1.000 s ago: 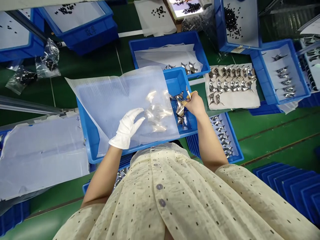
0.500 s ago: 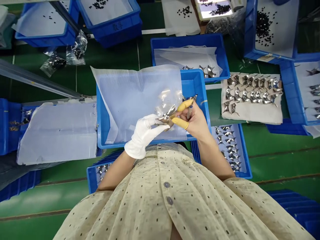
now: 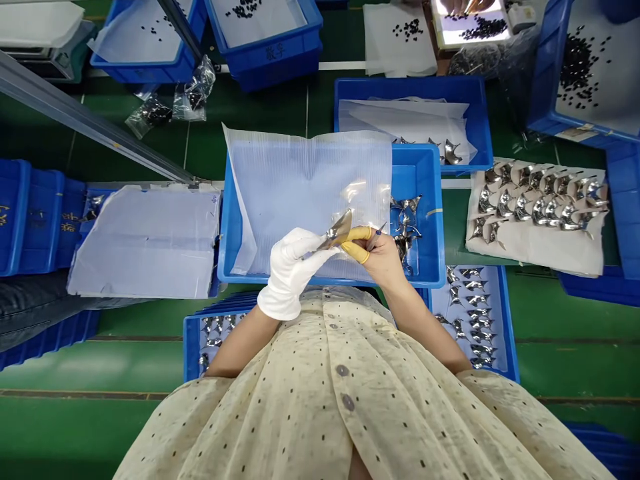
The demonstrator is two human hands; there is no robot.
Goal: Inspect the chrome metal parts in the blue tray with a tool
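My left hand (image 3: 293, 270), in a white glove, pinches a shiny curved metal piece (image 3: 338, 231) above the plastic sheet. Yellow finger cots cover the thumb and forefinger of my right hand (image 3: 383, 257), whose tips meet at the piece's right end. A slim, pointed grey tool (image 3: 375, 239) is tucked in the right fingers; its exact kind is unclear. Below both hands lies a translucent plastic sheet (image 3: 300, 180) over a light blue tray (image 3: 434, 200). More curved metal pieces (image 3: 407, 207) lie in the tray's right side, partly behind my right hand.
Metal pieces stand in rows on a cloth-covered pad (image 3: 540, 250) at right. A blue bin (image 3: 483, 123) sits behind the tray. White board (image 3: 145, 243) lies left, under a slanting metal bar (image 3: 100, 120). Small black parts (image 3: 577, 67) fill a bin at upper right.
The view has shifted, so the surroundings appear further right. The metal piece is turned more upright in my left hand, and my right fingertips have drawn closer together beside it.
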